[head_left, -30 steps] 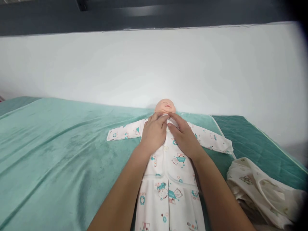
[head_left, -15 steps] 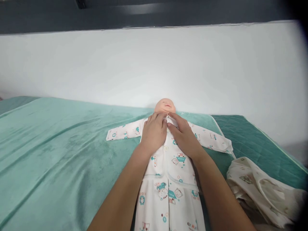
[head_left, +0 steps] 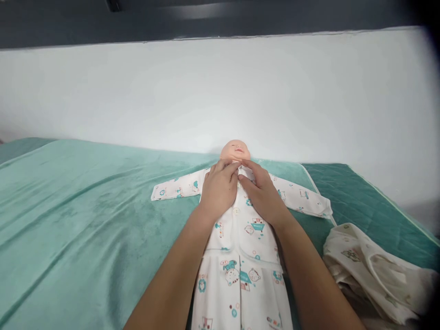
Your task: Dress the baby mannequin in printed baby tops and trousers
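A baby doll (head_left: pixel 235 150) lies on its back, its head near the wall. It wears a white printed jacket (head_left: pixel 254 229) with both sleeves spread out, and matching white trousers (head_left: pixel 220 293). My left hand (head_left: pixel 222 185) rests on the upper chest, its fingers bent at the collar. Opposite it, my right hand (head_left: pixel 263 192) has its fingertips at the same collar, thumb and forefinger close to the front edge. Both hands pinch the jacket at the neckline; the fingertips partly hide the fastening there. A button shows lower on the front.
A light green blanket (head_left: pixel 85 220) covers the bed, with a darker green quilted mat (head_left: pixel 360 197) at the right. Crumpled white cloth (head_left: pixel 374 270) lies at the lower right. Behind stands a white wall (head_left: pixel 220 91).
The fingers of my left hand have shifted slightly at the collar, the forefinger now reaching further toward my right hand. The doll and clothes look the same.
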Demonstrator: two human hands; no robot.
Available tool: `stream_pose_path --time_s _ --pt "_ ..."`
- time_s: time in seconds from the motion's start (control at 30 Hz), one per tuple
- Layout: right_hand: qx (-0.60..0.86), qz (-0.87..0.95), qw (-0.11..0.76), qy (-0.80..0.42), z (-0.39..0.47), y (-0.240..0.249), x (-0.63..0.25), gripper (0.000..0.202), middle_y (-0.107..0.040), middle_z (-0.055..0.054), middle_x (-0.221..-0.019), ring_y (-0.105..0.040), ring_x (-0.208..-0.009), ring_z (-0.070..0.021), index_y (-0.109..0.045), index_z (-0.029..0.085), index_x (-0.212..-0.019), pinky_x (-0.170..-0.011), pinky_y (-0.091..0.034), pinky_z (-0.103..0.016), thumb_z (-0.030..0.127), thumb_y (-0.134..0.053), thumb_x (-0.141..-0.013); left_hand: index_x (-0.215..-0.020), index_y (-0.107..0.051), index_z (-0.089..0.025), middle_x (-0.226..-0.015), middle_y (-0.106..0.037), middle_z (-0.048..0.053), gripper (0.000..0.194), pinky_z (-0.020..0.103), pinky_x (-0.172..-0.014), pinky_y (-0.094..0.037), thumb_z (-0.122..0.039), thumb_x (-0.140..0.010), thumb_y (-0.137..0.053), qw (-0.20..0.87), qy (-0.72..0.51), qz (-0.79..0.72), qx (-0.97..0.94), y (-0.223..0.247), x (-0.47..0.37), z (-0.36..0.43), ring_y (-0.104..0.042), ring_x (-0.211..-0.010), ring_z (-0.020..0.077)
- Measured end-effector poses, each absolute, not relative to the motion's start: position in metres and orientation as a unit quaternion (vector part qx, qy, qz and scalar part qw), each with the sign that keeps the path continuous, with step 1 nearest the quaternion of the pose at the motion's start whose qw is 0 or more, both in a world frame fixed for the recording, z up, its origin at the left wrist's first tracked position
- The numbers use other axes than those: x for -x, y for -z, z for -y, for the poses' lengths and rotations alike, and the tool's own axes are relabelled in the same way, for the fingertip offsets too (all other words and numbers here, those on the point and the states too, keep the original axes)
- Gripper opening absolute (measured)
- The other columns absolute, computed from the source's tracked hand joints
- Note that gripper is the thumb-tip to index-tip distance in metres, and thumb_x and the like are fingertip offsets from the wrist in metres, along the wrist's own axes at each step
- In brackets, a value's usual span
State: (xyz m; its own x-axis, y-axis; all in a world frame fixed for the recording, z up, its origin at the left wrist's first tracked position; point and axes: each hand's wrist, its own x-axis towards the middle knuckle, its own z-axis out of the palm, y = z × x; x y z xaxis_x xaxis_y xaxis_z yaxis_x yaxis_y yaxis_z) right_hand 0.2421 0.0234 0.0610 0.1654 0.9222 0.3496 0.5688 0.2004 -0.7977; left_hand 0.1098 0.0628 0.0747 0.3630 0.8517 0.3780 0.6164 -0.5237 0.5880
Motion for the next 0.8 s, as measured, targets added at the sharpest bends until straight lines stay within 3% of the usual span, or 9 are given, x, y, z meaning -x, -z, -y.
stream_pose_path --time_s 0.3,0.53,0.8 --pt "0.591 0.588 0.511 -0.207 -0.022 -0.061 -0.241 0.040 -0.057 -0.003 -0.137 -0.048 -0.130 -0.0246 -0.055 0.030 -0.129 -0.109 -0.038 -0.047 0.037 -0.054 -0.090 -0.124 -0.064 -0.030 -0.130 -0.060 0.003 0.039 0.040 -0.104 -0.044 -0.022 -0.098 -0.037 0.199 -0.370 -0.442 -0.793 -0.075 -0.110 -0.063 -0.054 -0.122 0.0223" --pt "0.571 0.531 0.577 -0.242 -0.011 -0.055 -0.243 0.041 -0.058 -0.005 -0.136 -0.051 -0.126 -0.0235 -0.056 0.027 -0.128 -0.108 -0.040 -0.044 0.037 -0.055 -0.088 -0.100 -0.069 -0.023 -0.117 -0.066 0.004 0.021 0.036 -0.104 -0.045 -0.023 -0.094 -0.048 0.234 -0.454 -0.416 -0.752 -0.076 -0.102 -0.052 -0.059 -0.114 0.0192" --pt "0.555 0.578 0.565 -0.196 0.023 -0.048 -0.234 0.040 -0.053 -0.004 -0.143 -0.045 -0.134 -0.0215 -0.055 0.029 -0.132 -0.116 -0.033 -0.046 0.037 -0.053 -0.093 -0.122 -0.066 -0.028 -0.140 -0.056 0.003 0.031 0.038 -0.117 -0.034 -0.030 -0.097 -0.047 0.212 -0.427 -0.399 -0.783 -0.062 -0.079 -0.024 -0.047 -0.132 0.0174"
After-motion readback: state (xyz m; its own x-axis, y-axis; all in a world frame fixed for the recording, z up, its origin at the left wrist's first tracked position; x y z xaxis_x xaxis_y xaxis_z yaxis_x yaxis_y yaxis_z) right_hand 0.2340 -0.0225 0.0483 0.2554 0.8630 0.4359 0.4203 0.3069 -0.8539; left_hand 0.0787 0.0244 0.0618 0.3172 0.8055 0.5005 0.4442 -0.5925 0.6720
